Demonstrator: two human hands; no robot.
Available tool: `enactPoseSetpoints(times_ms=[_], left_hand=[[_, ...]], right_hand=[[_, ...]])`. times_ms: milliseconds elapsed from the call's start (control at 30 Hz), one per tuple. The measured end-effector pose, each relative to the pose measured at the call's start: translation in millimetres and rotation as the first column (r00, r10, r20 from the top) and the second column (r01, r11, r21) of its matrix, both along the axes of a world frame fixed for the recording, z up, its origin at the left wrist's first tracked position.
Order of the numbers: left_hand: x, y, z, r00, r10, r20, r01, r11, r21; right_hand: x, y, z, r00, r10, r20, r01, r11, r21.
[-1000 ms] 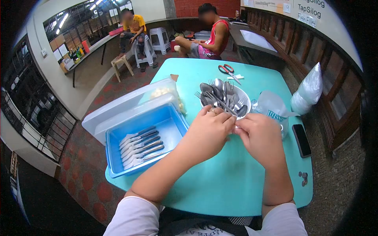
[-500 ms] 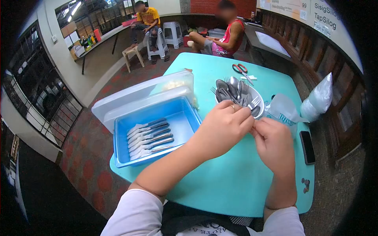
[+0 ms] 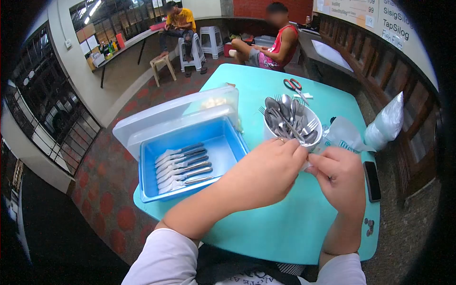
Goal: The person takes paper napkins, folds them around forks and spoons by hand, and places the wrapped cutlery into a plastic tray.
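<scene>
Where 2 hands nearly meet, 1 small pale piece (image 3: 307, 166), mostly hidden, just before the white container (image 3: 267, 133); right hand (image 3: 339, 173), thumb and forefinger pinched on it; left hand (image 3: 273, 168), curled, fingertips concealed, grip not discernible. Container filled with spoons and forks (image 3: 285, 113). Blue tray (image 3: 223, 149), left, holding wrapped cutlery (image 3: 183, 167). Scissors (image 3: 297, 89), 1 pair, beyond container. Black phone (image 3: 372, 181), right edge of turquoise table (image 3: 280, 232).
</scene>
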State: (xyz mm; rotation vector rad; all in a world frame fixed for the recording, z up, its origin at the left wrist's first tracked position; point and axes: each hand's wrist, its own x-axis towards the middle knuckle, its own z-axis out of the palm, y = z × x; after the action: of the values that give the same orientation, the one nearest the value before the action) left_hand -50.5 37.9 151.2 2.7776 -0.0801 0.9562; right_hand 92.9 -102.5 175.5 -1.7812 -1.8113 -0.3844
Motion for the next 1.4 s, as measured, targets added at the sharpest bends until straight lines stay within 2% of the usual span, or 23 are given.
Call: enactPoseSetpoints(times_ms=[100,200,333,400,433,500,533,600,700,733,833,900,1000,1033,1067,1100,1133,1200,1233,1300,1333,1367,1400], left_hand=[[-1,6,0,0.993,-0.009,-0.120,0.012,1.000,0.026],[3,4,-3,0.981,0.027,-0.192,-0.004,0.993,0.117],[11,-5,-42,0.967,0.019,-0.254,0.030,0.982,0.187],[4,-13,-68,0.959,-0.039,-0.280,0.078,0.988,0.132],[1,-16,-78,0.954,-0.068,-0.291,0.102,0.989,0.103],[-9,-24,-93,0.958,-0.189,-0.216,0.160,0.977,-0.143],[-12,-28,-98,0.955,-0.246,-0.167,0.197,0.944,-0.264],[-12,-28,-101,0.901,-0.324,-0.287,0.168,0.873,-0.457],[-7,-31,-98,0.826,-0.388,-0.408,0.056,0.777,-0.627],[-5,-32,-96,0.806,-0.396,-0.439,0.010,0.752,-0.659],[-4,-41,-111,0.897,-0.243,-0.369,0.041,0.877,-0.479],[-10,-48,-124,0.929,-0.170,-0.330,0.083,0.961,-0.263],[-12,-53,-131,0.941,-0.127,-0.315,0.141,0.990,0.023],[-11,-54,-133,0.938,-0.121,-0.324,0.161,0.982,0.100],[-10,-54,-135,0.934,-0.136,-0.330,0.183,0.976,0.116],[-6,-51,-138,0.930,-0.150,-0.336,0.204,0.970,0.131],[-5,-50,-140,0.924,-0.167,-0.344,0.227,0.963,0.143],[-5,-49,-145,0.918,-0.279,-0.282,0.301,0.953,0.037],[-4,-46,-143,0.914,-0.325,-0.242,0.335,0.942,-0.001],[-4,-45,-138,0.914,-0.360,-0.185,0.328,0.926,-0.185],[-4,-46,-134,0.915,-0.374,-0.152,0.324,0.905,-0.277],[-4,-47,-130,0.898,-0.395,-0.196,0.301,0.874,-0.381],[-3,-49,-126,0.876,-0.420,-0.235,0.271,0.834,-0.481]], right_hand=[[-3,2,-3,1.000,-0.006,0.016,0.007,0.998,-0.061],[17,7,-9,0.945,0.107,-0.310,-0.178,0.961,-0.210],[33,4,-30,0.916,0.034,-0.401,-0.204,0.897,-0.391],[31,-5,-47,0.912,-0.014,-0.409,-0.201,0.856,-0.477],[25,-11,-51,0.957,-0.006,-0.290,-0.144,0.857,-0.494],[11,-24,-61,0.999,0.001,-0.042,-0.022,0.860,-0.510],[8,-31,-65,0.997,0.082,0.009,-0.068,0.882,-0.466],[6,-40,-74,0.967,0.226,0.120,-0.166,0.910,-0.380],[-6,-48,-70,0.930,0.203,0.308,-0.093,0.937,-0.337],[-8,-51,-72,0.942,0.158,0.298,-0.051,0.940,-0.337],[-12,-58,-84,0.966,0.057,0.251,0.041,0.928,-0.370],[-12,-57,-96,0.977,0.024,0.210,0.067,0.908,-0.413],[0,-59,-134,0.987,0.053,-0.154,-0.104,0.931,-0.349],[5,-60,-139,0.907,-0.072,-0.414,-0.139,0.878,-0.458],[10,-61,-142,0.751,-0.226,-0.621,-0.207,0.811,-0.547],[15,-61,-144,0.535,-0.393,-0.748,-0.300,0.739,-0.603],[22,-63,-149,0.482,-0.408,-0.775,-0.352,0.720,-0.598],[29,-69,-156,0.364,-0.447,-0.817,-0.455,0.680,-0.575],[27,-70,-153,0.501,-0.393,-0.771,-0.385,0.697,-0.605],[20,-77,-136,0.744,-0.274,-0.609,-0.236,0.745,-0.624],[15,-79,-125,0.887,-0.159,-0.433,-0.152,0.786,-0.600],[10,-81,-113,0.975,-0.052,-0.218,-0.079,0.830,-0.552],[5,-82,-105,0.999,0.038,0.018,-0.024,0.874,-0.486]])
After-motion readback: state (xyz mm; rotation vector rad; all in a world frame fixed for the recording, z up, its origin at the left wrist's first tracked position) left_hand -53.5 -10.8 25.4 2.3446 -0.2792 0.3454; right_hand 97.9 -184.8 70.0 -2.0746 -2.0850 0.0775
